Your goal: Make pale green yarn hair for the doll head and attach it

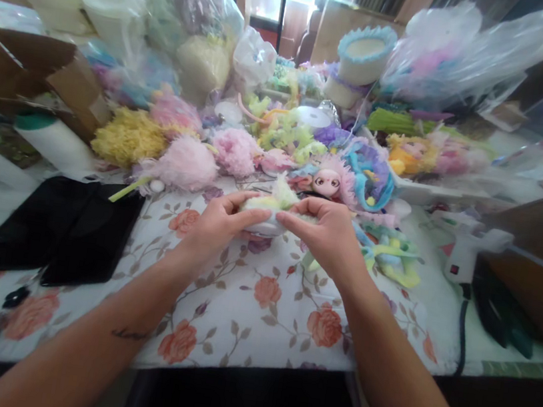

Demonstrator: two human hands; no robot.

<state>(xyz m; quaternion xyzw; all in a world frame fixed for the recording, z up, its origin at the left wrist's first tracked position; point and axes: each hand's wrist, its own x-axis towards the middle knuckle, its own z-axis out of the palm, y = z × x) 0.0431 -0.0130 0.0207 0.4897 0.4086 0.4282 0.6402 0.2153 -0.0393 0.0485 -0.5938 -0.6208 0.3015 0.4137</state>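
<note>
Just above the flowered tablecloth, my left hand (226, 215) and my right hand (327, 228) pinch a small white rounded piece (264, 227) from both sides. Both thumbs press on its near face and almost meet. Pale yellow-green fluff (283, 194) sticks up from its top. What the piece is exactly, I cannot make out, since my fingers cover much of it. Right behind my right hand lies a doll head (326, 181) with pink hair and large eyes. Blue and green fuzzy strips (390, 255) lie to the right of that hand.
Black phone-like devices (90, 232) lie at the left. A white glue gun (464, 247) with a cord stands at the right. Pink pom-poms (189, 163), a yellow one (129, 136), purple and blue fuzzy strips (367, 173), plastic bags and an open cardboard box (17, 70) crowd the back.
</note>
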